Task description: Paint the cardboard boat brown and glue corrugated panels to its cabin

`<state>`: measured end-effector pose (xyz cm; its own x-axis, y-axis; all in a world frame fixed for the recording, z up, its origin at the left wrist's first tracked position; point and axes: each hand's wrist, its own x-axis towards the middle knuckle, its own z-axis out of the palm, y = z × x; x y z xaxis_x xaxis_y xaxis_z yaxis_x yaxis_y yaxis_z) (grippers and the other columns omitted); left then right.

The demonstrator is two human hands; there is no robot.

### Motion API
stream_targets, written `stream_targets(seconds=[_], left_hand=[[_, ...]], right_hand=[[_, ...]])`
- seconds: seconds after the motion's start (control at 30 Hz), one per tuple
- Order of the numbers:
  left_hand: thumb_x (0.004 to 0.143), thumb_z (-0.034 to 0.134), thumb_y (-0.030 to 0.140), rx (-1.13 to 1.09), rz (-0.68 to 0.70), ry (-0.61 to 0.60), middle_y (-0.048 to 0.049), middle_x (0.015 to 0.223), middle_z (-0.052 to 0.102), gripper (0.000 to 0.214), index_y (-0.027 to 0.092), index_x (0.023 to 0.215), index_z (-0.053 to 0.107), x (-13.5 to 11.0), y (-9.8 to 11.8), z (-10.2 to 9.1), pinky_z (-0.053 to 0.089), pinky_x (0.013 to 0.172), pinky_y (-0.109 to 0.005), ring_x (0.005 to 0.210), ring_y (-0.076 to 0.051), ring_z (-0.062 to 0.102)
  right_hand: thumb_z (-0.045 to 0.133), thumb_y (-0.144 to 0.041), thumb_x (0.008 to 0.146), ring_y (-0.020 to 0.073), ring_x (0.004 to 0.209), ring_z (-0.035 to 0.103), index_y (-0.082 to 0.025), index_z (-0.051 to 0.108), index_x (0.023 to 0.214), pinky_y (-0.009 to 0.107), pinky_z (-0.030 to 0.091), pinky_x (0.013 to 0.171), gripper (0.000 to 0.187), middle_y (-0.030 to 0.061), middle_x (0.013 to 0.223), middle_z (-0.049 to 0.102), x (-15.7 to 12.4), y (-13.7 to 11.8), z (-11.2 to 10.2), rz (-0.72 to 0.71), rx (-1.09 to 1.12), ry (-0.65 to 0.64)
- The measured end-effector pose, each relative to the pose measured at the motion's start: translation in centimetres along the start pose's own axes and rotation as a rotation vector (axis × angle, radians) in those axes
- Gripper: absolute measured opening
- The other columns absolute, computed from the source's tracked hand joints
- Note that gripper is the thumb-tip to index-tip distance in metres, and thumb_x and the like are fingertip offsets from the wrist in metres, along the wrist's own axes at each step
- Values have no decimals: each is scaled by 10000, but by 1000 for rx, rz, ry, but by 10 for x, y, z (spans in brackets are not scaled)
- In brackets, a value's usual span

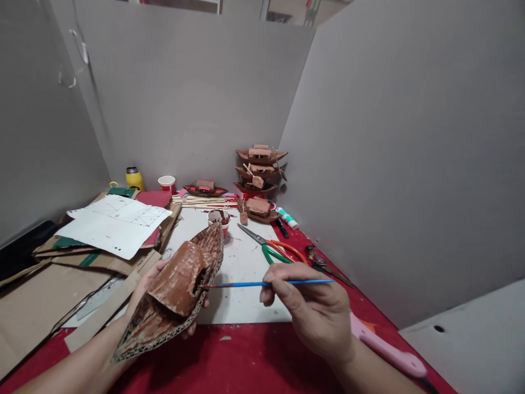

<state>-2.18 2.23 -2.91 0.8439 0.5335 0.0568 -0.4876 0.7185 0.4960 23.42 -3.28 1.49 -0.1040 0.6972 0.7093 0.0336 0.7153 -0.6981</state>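
A cardboard model boat [175, 278] with an arched cabin roof is tilted up in my left hand [152, 275]. Streaky brown paint covers its hull and cabin, and raw corrugated edges show along the rim. Most of my left hand's fingers are hidden beneath the hull. My right hand [314, 312] pinches a thin blue paintbrush [250, 284] held level. The brush's brown tip meets the boat by the cabin's side opening; whether it touches cannot be told. Just beyond the bow stands a paper cup [225, 225] smeared with brown paint.
Scissors [273, 245] lie open on a white board [246, 306]. Several finished boats [261, 155] are stacked at the back right, with another boat [205, 188] left of them. Cardboard and paper sheets [118, 224] pile up on the left. A pink-handled tool [388, 347] lies beside my right wrist.
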Motion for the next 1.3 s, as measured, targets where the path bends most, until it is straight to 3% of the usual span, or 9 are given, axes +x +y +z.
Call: stream_targets(seconds=[0.13, 0.23, 0.33, 0.5, 0.7, 0.87, 0.97, 1.1, 1.3], left_hand=[[918, 322, 517, 85, 0, 81, -185, 1009, 743, 603, 59, 1164, 628, -2, 4, 3, 565, 625, -402, 810, -314, 729], [944, 227, 488, 134, 34, 240, -179, 913, 750, 631, 39, 1099, 643, -4, 8, 9, 547, 569, -383, 673, -286, 729], [918, 356, 417, 69, 155, 426, -175, 897, 749, 476, 76, 1104, 630, -3, 11, 16, 560, 543, -400, 726, -308, 727], [895, 429, 433, 57, 205, 618, -177, 796, 738, 481, 82, 1198, 558, -1, 9, 33, 539, 434, -383, 544, -288, 691], [926, 398, 422, 48, 242, 679, -144, 785, 740, 450, 77, 1166, 558, 1, 7, 46, 537, 430, -344, 571, -254, 690], [922, 424, 439, 80, 257, 669, -160, 803, 744, 450, 90, 1168, 565, 1, 5, 40, 546, 470, -351, 607, -260, 702], [923, 417, 459, 79, 250, 623, -169, 801, 743, 471, 83, 1152, 582, 1, 5, 35, 534, 456, -339, 581, -254, 695], [913, 437, 468, 90, 250, 609, -167, 806, 745, 468, 89, 1138, 595, 0, 4, 31, 540, 472, -349, 575, -254, 691], [900, 479, 452, 45, 261, 619, -145, 831, 752, 439, 107, 1148, 590, 1, 3, 29, 550, 473, -356, 646, -280, 716]], right_hand=[[598, -158, 913, 115, 597, 632, -233, 691, 947, 241, 532, 564, 124, -8, 714, 683, 5, 4, -5, 13, -18, 177], [625, -228, 903, 119, 585, 618, -234, 693, 898, 242, 521, 555, 69, -16, 667, 670, 18, 2, -11, 34, -29, 358], [670, -313, 861, 125, 561, 610, -205, 693, 816, 247, 518, 536, 118, -5, 643, 664, 42, 0, -17, 140, -125, 424], [635, -419, 836, 135, 552, 598, -167, 678, 812, 261, 500, 536, 258, 11, 634, 665, 87, 31, -19, 216, -307, 226], [592, -380, 879, 154, 624, 613, -154, 664, 742, 294, 517, 627, 274, 29, 664, 666, 111, 95, -7, 250, -494, 81], [579, -320, 934, 161, 818, 650, -148, 630, 1036, 342, 556, 726, 206, 45, 1001, 662, 113, 118, -3, 379, -628, -100], [577, -313, 936, 180, 875, 651, -154, 610, 1111, 361, 562, 748, 239, 64, 1080, 646, 112, 126, -5, 433, -636, -178], [578, -318, 936, 181, 868, 654, -147, 603, 1123, 362, 563, 740, 254, 64, 1072, 647, 113, 132, -7, 433, -621, -184], [568, -353, 938, 145, 747, 646, -138, 638, 975, 323, 548, 689, 228, 26, 905, 668, 110, 123, -7, 331, -592, -52]])
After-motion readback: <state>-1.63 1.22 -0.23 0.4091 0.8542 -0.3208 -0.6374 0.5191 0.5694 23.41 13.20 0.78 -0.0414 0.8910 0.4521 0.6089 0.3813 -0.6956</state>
